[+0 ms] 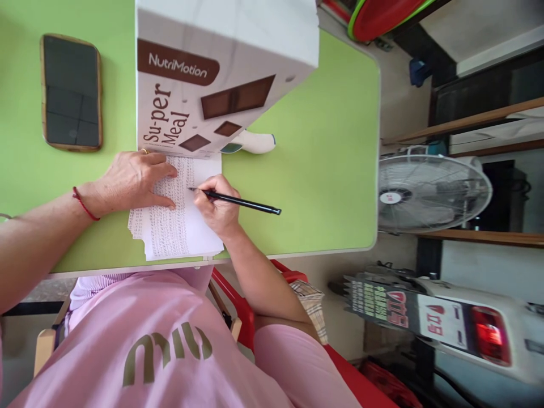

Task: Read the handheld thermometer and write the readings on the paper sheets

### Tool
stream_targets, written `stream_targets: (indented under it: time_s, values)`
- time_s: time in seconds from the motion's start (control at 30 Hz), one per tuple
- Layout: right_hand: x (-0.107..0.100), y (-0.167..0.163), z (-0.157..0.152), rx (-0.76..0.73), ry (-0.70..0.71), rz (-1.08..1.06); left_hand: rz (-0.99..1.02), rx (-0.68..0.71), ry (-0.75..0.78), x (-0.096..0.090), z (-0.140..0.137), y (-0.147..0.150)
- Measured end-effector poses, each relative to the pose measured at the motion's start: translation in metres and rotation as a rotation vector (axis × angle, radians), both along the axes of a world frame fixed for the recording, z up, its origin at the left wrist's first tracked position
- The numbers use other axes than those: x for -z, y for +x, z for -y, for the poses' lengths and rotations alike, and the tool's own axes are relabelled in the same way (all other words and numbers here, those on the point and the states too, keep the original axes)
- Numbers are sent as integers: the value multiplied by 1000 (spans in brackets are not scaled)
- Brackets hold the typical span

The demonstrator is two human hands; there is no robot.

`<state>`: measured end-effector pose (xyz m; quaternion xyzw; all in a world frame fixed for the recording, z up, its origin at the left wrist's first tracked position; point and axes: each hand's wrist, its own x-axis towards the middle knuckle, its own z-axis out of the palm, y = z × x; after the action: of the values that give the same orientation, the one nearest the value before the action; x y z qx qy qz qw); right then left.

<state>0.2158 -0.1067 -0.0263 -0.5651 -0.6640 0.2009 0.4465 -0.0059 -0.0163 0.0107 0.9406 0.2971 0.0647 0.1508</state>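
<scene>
My right hand [219, 207] grips a black pen [244, 201], its tip on or just above a sheet of paper [204, 226] covered partly in rows of small handwriting. More sheets lie stacked beneath it, their edges poking out at the left. Resting flat on the left part of the page is my left hand [138, 178], thumb and fingers apart, with a ring and a red cord bracelet. Just beyond both hands stands a white and brown box [182, 119] marked "NutriMotion Su-per Meal", hiding the far end of the paper.
A phone [72, 93] in a wood-edged case lies left on the green table [323, 187]. Behind the box a white handheld device [259, 143] shows in part. Past the table's right edge are a fan [433, 192] and a white scooter [467, 326]. A red chair [238, 306] is below.
</scene>
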Motion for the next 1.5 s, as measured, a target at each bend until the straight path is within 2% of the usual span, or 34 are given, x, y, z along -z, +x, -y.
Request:
stream_targets:
  time_s: [0.2,0.43,0.63,0.83,1.17,1.33,1.5]
  values:
    - [2,-1,0,19,122,-16,-22,-3,-14,-2,0,0]
    - [5,3,0,38,58,-52,24,8,-12,3,-2,-2]
    - [6,1,0,58,12,-1,12,6,-18,2,-1,-1]
    - [3,0,0,30,130,-13,-11,-4,-23,2,-2,0]
    - [8,1,1,70,126,-96,-31,-14,-44,-3,-1,2]
    - [9,0,0,67,218,-88,-37,-24,-50,-2,-1,3]
    - [9,0,-1,54,223,-42,-11,-15,-38,3,-1,1]
